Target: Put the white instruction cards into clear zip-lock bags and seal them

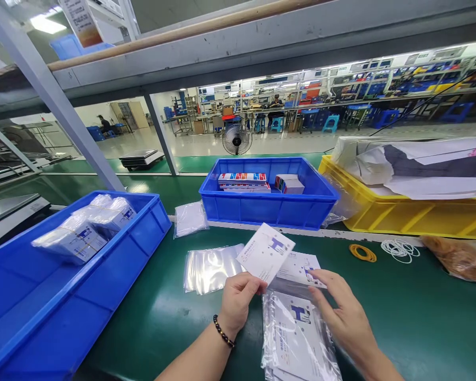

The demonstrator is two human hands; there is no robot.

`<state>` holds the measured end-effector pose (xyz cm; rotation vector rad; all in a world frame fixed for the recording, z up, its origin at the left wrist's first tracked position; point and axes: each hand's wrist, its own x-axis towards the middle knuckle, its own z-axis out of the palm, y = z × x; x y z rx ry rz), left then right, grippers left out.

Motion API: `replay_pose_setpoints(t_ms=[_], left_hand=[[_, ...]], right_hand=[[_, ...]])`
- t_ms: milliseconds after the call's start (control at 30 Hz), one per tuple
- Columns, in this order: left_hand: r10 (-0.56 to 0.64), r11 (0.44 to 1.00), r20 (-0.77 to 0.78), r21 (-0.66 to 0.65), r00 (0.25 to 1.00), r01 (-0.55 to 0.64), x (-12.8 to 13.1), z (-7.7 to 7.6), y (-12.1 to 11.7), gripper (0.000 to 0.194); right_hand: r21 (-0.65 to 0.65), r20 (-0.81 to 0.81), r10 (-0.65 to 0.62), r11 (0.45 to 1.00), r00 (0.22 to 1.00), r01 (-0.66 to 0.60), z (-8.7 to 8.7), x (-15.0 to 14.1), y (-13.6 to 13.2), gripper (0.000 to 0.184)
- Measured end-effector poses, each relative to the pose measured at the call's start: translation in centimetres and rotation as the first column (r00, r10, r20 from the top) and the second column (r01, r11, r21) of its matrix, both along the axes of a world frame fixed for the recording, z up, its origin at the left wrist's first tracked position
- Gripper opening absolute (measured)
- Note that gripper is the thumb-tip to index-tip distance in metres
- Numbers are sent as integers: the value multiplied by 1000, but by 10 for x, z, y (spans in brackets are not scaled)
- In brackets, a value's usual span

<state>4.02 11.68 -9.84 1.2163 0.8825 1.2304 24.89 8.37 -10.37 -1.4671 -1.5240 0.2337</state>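
Note:
My left hand pinches the lower corner of a white printed card with a blue figure on it, held tilted above the table. Behind it lies a stack of similar cards, partly covered by the raised card. At the stack's right edge, my right hand has thumb and forefinger apart, the fingertips close to or touching the cards. Just below, clear plastic bags with cards inside form a pile. Flat clear bags are fanned out left of my left hand.
A blue bin with boxes stands behind the cards. Another blue bin at left holds bundled bagged cards. A yellow crate is at right, near yellow rubber bands and white bands. A shelf beam crosses overhead.

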Motion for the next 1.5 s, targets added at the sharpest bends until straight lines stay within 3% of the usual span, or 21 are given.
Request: replay_pose_setpoints(t_ms=[67,167,267,367,433,500,600,667,767,867,967,1100,1200,1333,1433,1500], left_hand=[[-72,996,-95,51,993,77,1,1,-2,33],[-175,971,-227,123,958,207,3,4,-5,31],[-188,953,-335,166,923,254,5,5,-5,30],[1,962,-472,240,882,127,3,1,0,26],[185,951,-604,309,775,14,1,-5,6,20],[286,943,-749,331,598,-36,-3,-12,11,35],[230,971,-904,239,361,-22,-7,-22,17,61],[187,980,-939,199,288,13,-9,-24,19,59],[219,969,-942,241,253,59,-10,-23,23,40],[280,951,-926,304,253,58,-10,-23,26,27],[376,914,-872,405,315,33,-9,-22,26,25],[511,766,-647,641,567,42,-6,-11,16,22],[444,626,-505,766,741,147,-1,0,1,21],[325,488,-540,799,776,352,9,3,-15,22],[277,462,-565,787,777,408,15,-2,-19,25],[191,529,-593,733,782,427,17,-5,-20,28]], right_hand=[[-90,-278,12,995,960,-39,1,2,-1,47],[-193,-632,97,941,769,-278,4,2,-3,67],[-327,-724,24,868,689,-374,7,1,-4,62],[-354,-736,-90,896,671,-269,7,-1,-3,60],[-319,-750,-139,933,647,-169,9,-1,-1,66],[-285,-761,-169,954,626,-88,11,-3,0,73],[-245,-761,-183,969,623,-14,14,-5,0,87],[-219,-752,-181,976,634,18,14,-5,-1,91],[-232,-718,-193,972,669,32,8,-3,-2,72],[-271,-664,-184,963,725,-5,1,1,-2,51],[-282,-612,-142,958,778,-48,2,1,-2,48],[-260,-543,-53,959,838,-108,9,-6,-4,41],[-238,-475,60,952,878,-194,8,-11,-7,38],[-194,-329,270,918,905,-345,-5,-18,-9,48],[-138,-162,322,928,933,-345,-11,-25,-10,46],[-129,-75,339,929,938,-347,-11,-29,-11,38]])
